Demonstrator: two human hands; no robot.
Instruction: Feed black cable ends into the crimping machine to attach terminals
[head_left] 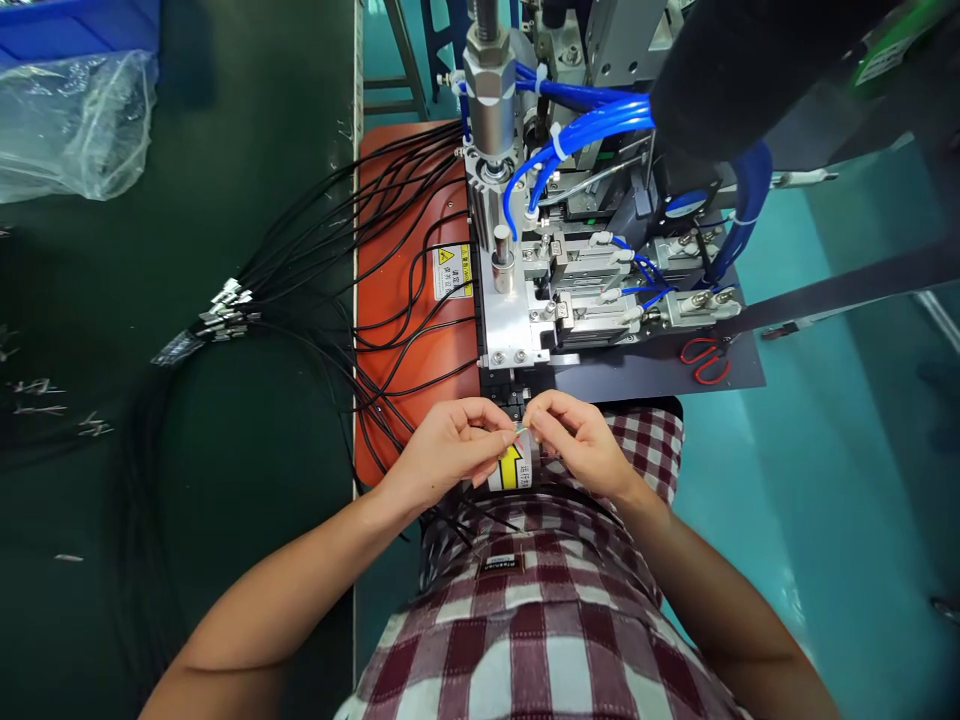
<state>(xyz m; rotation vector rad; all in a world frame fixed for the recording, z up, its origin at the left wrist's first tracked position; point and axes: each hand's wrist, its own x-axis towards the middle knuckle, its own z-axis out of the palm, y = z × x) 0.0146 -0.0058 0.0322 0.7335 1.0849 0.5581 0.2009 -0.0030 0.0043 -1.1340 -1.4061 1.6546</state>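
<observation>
My left hand and my right hand meet just in front of the metal machine, fingertips pinched close together. Between them shows a thin, pale greenish wire end, with both hands closed on it. Its exact shape is too small to make out. Under the fingers is a label with a yellow arrow. Black cables run across an orange-red plate to the left of the machine, some passing beneath my left wrist.
A cable bundle with silvery ends lies on the dark green table. A clear plastic bag and blue bin are at the upper left. Red-handled scissors lie right of the machine. Blue air hoses arch above it.
</observation>
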